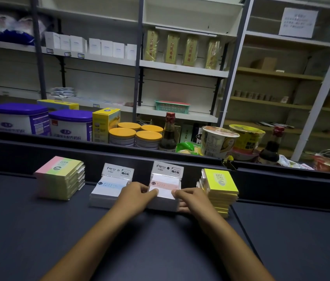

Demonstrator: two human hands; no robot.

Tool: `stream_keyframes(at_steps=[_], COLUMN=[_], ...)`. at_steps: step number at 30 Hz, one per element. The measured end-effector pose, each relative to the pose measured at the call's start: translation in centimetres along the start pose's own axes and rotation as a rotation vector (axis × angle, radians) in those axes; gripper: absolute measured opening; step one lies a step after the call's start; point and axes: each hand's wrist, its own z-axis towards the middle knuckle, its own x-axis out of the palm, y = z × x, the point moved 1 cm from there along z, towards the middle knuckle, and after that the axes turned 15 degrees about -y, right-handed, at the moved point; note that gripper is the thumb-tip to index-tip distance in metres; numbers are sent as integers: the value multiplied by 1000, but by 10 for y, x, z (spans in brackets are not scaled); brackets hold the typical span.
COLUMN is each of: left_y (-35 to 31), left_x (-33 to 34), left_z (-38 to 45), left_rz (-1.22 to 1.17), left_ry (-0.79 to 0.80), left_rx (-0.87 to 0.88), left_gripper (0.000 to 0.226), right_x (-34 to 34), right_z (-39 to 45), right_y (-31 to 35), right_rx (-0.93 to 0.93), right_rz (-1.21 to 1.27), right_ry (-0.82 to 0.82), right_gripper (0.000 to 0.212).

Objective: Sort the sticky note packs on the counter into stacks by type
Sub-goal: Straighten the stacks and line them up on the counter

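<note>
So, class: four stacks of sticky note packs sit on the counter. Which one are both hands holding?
The pink-banded stack, second from the right; the left hand and right hand grip its front corners.

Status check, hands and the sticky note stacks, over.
Left hand and right hand both grip the pink-label stack. Four stacks in a row. Blue-label stack touches left hand; nothing blocking.

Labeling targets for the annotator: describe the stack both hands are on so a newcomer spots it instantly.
On the dark counter, four stacks stand in a row along the raised back edge. It is the third from the left, the pink-band stack, with the left hand and right hand at its front corners. Unlike the blue-band stack to its left, its top band is pink; the yellow stack lacks its white header card.
</note>
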Motion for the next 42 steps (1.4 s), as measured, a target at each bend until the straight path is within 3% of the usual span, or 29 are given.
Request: stream_keyframes(at_steps=[18, 22, 24, 28, 31, 36, 42], left_y=[9, 5, 0, -12, -23, -48, -92], left_x=[12, 10, 4, -8, -6, 10, 63], left_z=[3, 1, -1, -9, -14, -22, -32], left_rz=[251, 354, 394, 141, 28, -46, 42], left_ry=[-87, -160, -233, -428, -411, -324, -101], left_rx=[94, 172, 240, 443, 561, 579, 302], left_gripper=[44, 46, 50, 29, 18, 18, 41], right_x=[5, 3, 0, -10, -31, -90, -145], right_z=[-2, -10, -17, -30, -33, -19, 15], right_y=[-3, 7, 16, 32, 44, 41, 19], right_rx=[-261, -456, -603, -888, -982, -815, -302], right_rz=[-442, -686, -686, -562, -508, -520, -425], right_ry=[-206, -315, -390, -444, -523, -537, -346], right_gripper=[32, 36, 34, 12, 12, 27, 56])
